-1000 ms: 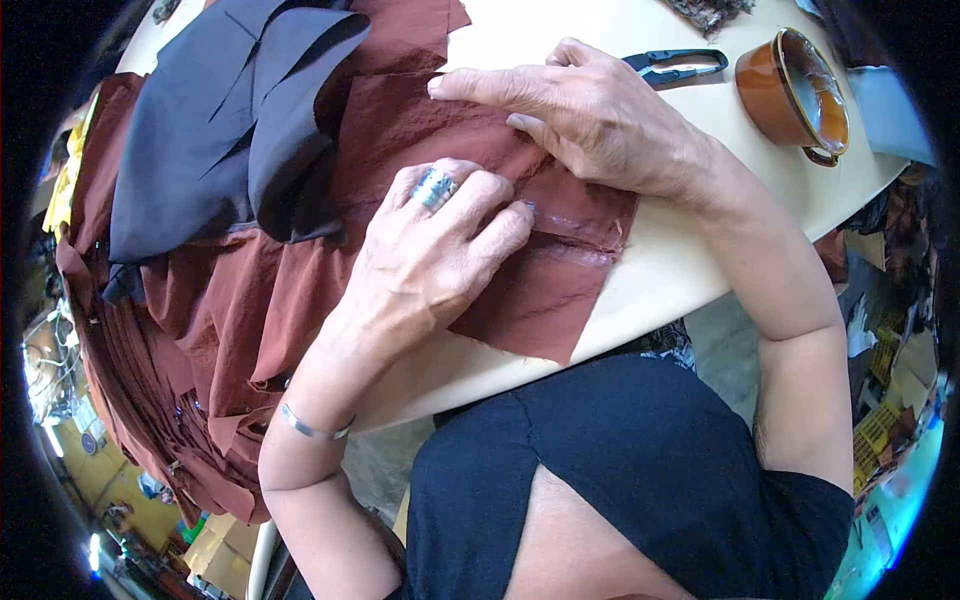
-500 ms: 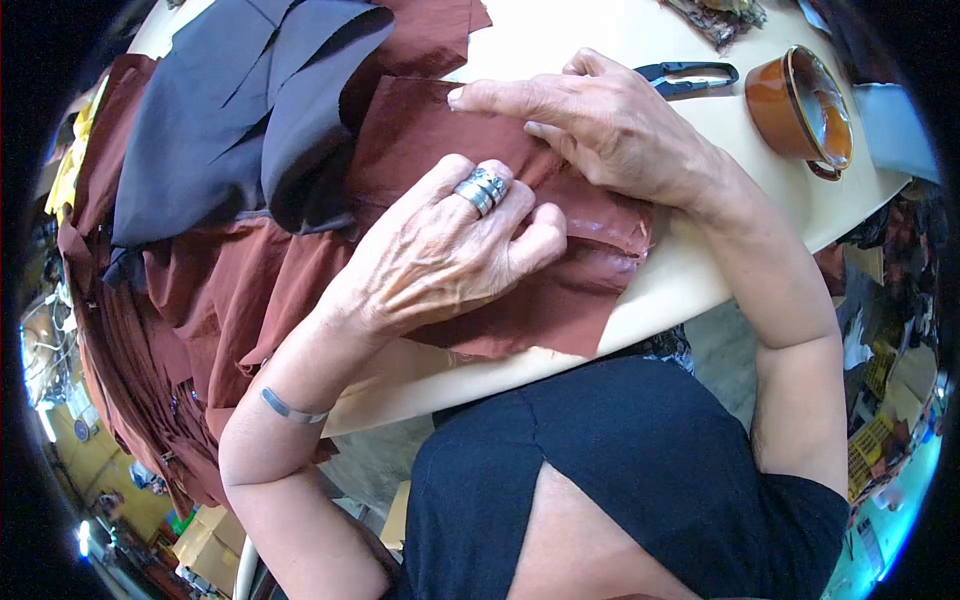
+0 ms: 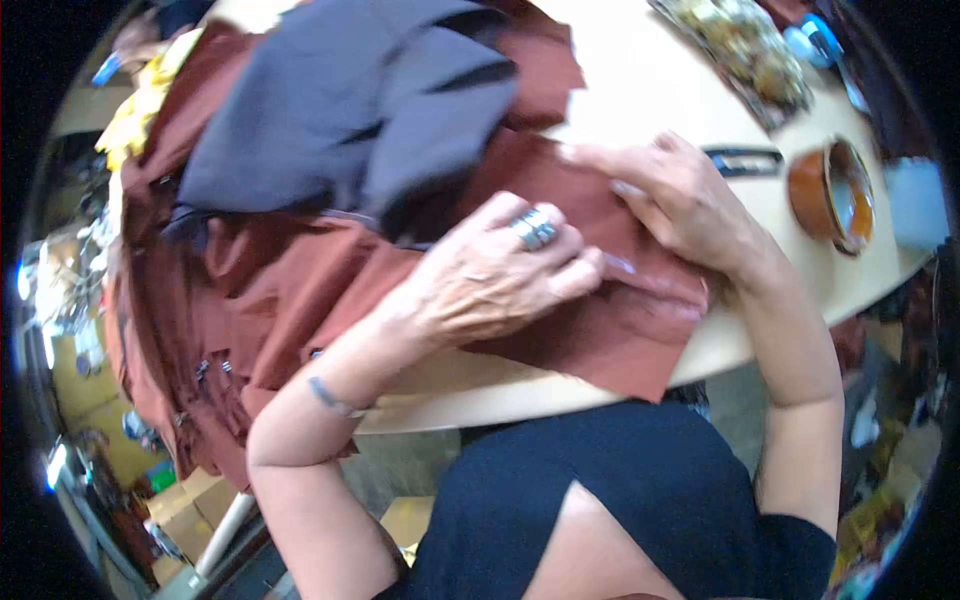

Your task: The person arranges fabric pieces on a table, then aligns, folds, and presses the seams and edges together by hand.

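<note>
Reddish-brown cloth [image 3: 640, 350] lies flat on the cream table [image 3: 640, 90], with a shiny, wrinkled strip near its right edge. My left hand [image 3: 510, 270], wearing rings, rests on this cloth with curled fingers; whatever its fingertips hold is hidden beneath them. To its right, my right hand [image 3: 680, 200] lies over the upper part of the same cloth, index finger stretched out to the left and thumb apart from it. Dark grey cloth [image 3: 330, 110] is heaped to the upper left of my left hand, over more reddish-brown cloth [image 3: 290, 280].
Black-handled snips [image 3: 745, 161] and a brown glazed pot [image 3: 812, 195] stand beyond my right hand. A mottled clump [image 3: 745, 55] lies at the back right. Brown cloth hangs over the left edge. Another person's hand [image 3: 135, 42] shows at the far upper left.
The view has shifted, so table, cloth and hands appear lower and farther right. Both hands remain over the cloth. More of the mottled clump and the other person's hand now show.
</note>
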{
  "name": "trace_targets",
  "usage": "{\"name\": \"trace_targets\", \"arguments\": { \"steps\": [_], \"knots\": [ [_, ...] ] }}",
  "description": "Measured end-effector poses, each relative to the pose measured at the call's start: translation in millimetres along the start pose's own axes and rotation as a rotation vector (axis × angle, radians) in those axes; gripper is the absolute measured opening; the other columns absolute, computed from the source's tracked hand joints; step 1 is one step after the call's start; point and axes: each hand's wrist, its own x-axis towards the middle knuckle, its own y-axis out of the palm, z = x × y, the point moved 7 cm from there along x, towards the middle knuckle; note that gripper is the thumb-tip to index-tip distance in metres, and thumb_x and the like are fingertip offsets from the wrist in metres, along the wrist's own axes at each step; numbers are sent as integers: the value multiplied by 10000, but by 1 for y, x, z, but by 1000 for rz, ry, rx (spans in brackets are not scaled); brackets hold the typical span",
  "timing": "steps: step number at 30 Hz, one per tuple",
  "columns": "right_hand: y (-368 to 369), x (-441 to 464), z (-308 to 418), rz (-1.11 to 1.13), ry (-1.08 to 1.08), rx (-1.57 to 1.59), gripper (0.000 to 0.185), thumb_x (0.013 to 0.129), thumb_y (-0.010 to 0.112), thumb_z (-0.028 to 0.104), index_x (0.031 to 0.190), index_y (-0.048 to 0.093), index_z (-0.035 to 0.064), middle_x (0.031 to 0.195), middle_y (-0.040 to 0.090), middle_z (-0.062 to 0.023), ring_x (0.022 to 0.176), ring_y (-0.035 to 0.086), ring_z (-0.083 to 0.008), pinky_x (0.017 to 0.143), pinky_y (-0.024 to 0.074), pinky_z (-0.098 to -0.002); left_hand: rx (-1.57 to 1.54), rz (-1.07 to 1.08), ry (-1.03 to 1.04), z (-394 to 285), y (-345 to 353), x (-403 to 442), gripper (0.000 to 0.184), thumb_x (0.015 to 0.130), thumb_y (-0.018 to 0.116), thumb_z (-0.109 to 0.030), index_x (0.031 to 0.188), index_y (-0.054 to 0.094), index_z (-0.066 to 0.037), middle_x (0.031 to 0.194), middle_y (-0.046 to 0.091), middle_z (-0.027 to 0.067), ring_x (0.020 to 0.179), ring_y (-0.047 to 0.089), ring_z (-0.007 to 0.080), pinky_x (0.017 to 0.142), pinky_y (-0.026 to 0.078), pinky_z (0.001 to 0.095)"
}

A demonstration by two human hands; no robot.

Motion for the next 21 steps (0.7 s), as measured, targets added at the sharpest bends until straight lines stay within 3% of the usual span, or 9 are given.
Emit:
{"name": "trace_targets", "arguments": {
  "steps": [3, 4, 11, 17, 21],
  "knots": [
    [-2, -1, 0, 23, 20, -27, 482, 755, 558, -13, 1215, 547, 132, 1029, 648, -57, 891, 613, -205, 777, 431, -337, -78, -64, -59, 6, 6, -6, 137, 795, 481, -202, 898, 529, -125, 900, 509, 47, 878, 507, 179, 766, 393, 323],
    [1, 1, 1, -3, -8, -19, 473, 757, 564, -11, 1208, 551, 129, 1007, 652, -56, 858, 612, -207, 760, 430, -332, -106, 42, -82, 8, 13, -13, 247, 798, 459, -196, 1027, 533, -141, 1002, 517, 38, 972, 502, 197, 814, 389, 365],
    [-2, 4, 1, 25, 40, 23, 448, 759, 583, -14, 1185, 566, 126, 943, 663, -51, 729, 599, -192, 692, 414, -319, -269, 61, -179, 11, 18, -13, 235, 806, 458, -158, 1014, 547, -95, 924, 509, 50, 938, 504, 215, 826, 378, 368],
    [-3, 3, 2, -24, 20, 66, 450, 751, 601, -20, 1173, 576, 136, 960, 662, -45, 746, 600, -192, 704, 414, -310, -195, 66, -206, 16, 12, -18, 180, 795, 476, -163, 954, 543, -112, 904, 508, 45, 894, 509, 209, 782, 385, 360],
    [-1, 2, 2, -18, 16, 59, 428, 767, 584, -18, 1166, 579, 135, 982, 661, -39, 761, 605, -185, 716, 417, -309, -34, 18, -115, 10, 12, -20, 185, 780, 491, -174, 952, 527, -115, 877, 511, 41, 837, 515, 185, 713, 404, 323]
  ]
}}
